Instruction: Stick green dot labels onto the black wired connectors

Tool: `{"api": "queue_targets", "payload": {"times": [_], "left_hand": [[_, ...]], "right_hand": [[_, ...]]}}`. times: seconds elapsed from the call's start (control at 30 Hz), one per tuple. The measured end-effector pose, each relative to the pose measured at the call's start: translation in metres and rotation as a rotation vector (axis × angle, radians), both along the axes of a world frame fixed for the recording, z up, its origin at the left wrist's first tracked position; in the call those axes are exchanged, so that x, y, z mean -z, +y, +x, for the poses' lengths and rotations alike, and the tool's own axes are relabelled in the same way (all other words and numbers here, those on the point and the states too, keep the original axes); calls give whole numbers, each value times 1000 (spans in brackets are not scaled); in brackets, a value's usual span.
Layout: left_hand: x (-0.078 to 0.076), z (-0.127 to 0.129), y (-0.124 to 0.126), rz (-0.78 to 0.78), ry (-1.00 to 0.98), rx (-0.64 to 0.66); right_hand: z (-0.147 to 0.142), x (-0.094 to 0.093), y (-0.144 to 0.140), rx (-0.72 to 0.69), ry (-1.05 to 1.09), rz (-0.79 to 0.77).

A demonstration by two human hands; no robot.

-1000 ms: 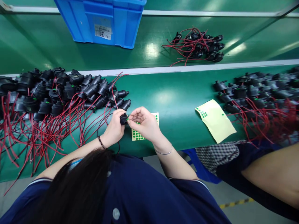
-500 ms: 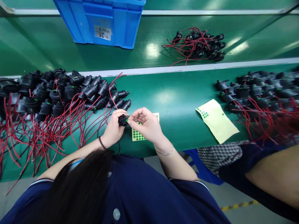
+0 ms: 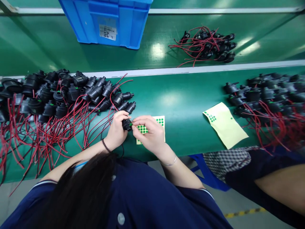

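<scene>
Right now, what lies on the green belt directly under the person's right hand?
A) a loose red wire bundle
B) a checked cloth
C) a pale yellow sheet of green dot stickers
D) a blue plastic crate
C: the pale yellow sheet of green dot stickers shows beneath the right hand, beside the small black plastic part held by the left hand.

Left hand (image 3: 117, 129) grips a black connector (image 3: 127, 124); right hand (image 3: 149, 133) pinches its end at a green dot, above the sticker sheet (image 3: 160, 122). A heap of black connectors with red wires (image 3: 59, 95) lies left on the green table (image 3: 181, 95). Second sticker sheet (image 3: 225, 125), another heap (image 3: 269, 92), a small bundle (image 3: 209, 44) and blue crate (image 3: 107, 22) lie beyond
</scene>
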State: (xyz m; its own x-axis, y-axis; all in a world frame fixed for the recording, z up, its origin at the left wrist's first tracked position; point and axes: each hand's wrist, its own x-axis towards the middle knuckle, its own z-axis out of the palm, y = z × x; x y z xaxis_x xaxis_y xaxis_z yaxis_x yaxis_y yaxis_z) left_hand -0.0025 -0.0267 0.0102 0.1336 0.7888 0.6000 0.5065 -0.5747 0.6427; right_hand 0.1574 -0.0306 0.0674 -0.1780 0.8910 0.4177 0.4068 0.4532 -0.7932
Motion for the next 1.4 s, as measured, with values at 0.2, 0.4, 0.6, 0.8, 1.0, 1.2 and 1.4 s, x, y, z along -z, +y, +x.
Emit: {"api": "queue_targets", "payload": {"times": [0.2, 0.4, 0.6, 0.8, 1.0, 1.2, 1.4], "left_hand": [[-1, -1, 0, -4, 53, 7], [3, -3, -1, 20, 73, 27], [4, -6, 0, 37, 164, 15], [1, -4, 0, 61, 167, -3], [-1, -5, 0, 67, 105, 16], [1, -3, -1, 59, 116, 4], [2, 4, -4, 81, 94, -80]], "right_hand": [[-1, 1, -1, 2, -32, -20], [2, 1, 0, -31, -60, 23], [6, -1, 2, -86, -95, -9], [8, -2, 3, -98, -127, 39], [9, -2, 3, -56, -52, 14], [7, 1, 2, -67, -92, 108], [3, 1, 2, -70, -123, 153]]}}
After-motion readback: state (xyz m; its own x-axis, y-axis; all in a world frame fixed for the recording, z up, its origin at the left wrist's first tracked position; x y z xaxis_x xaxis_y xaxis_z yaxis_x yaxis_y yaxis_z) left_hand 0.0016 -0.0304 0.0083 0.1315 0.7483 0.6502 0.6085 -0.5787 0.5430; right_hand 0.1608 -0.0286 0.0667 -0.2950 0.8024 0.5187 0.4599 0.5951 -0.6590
